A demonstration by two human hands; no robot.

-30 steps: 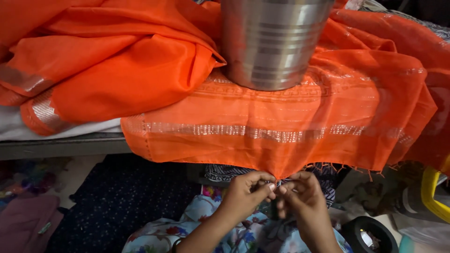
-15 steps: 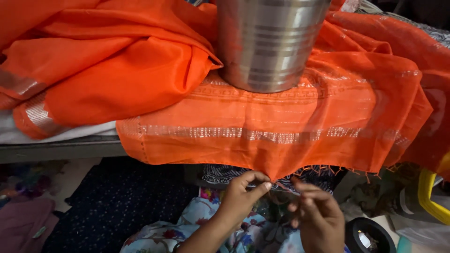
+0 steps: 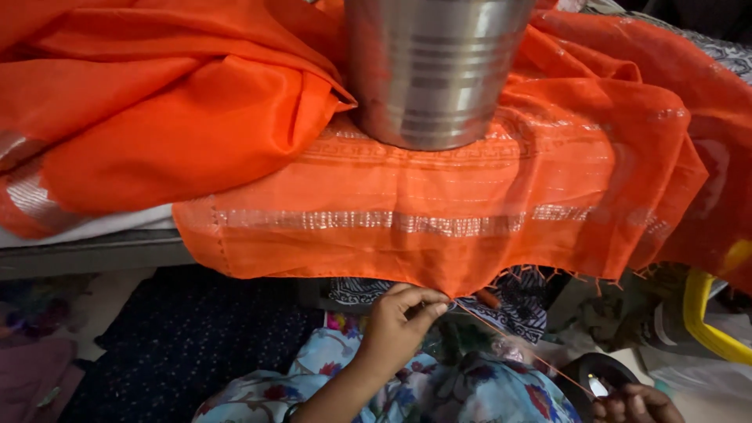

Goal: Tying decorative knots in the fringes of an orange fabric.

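**Inspector A:** Left hand (image 3: 395,325), low centre of the frame: thumb and fingertips are pressed together on the bottom hem of the orange cloth (image 3: 439,227), pinching it at the lowest point of the edge. The forearm enters from the bottom edge.

**Inspector B:** Confirmed. Right hand (image 3: 634,405), lower right corner: only the top of the knuckles is in frame. The fingers look curled inward, but whether they actually close on anything I cannot tell.

**Inspector A:** An orange thread (image 3: 521,345) runs taut on a diagonal from the pinch point down toward the right hand. Its lower end is too fine to follow.

**Inspector B:** Noted. The cloth drapes over a ledge across the middle of the frame. A silver woven band (image 3: 368,221) runs along it, just above the hem. Short orange fringe shows at the hem's right end.

**Inspector A:** A ribbed steel vessel (image 3: 435,70) stands upright on the cloth, top centre, touching it. More orange fabric is bunched at upper left and folds away at right.

**Inspector B:** Below the hands, floral-printed fabric (image 3: 478,392) fills the bottom centre. Dark dotted fabric (image 3: 180,337) lies at lower left. A yellow curved object (image 3: 705,313) sits at the right edge.
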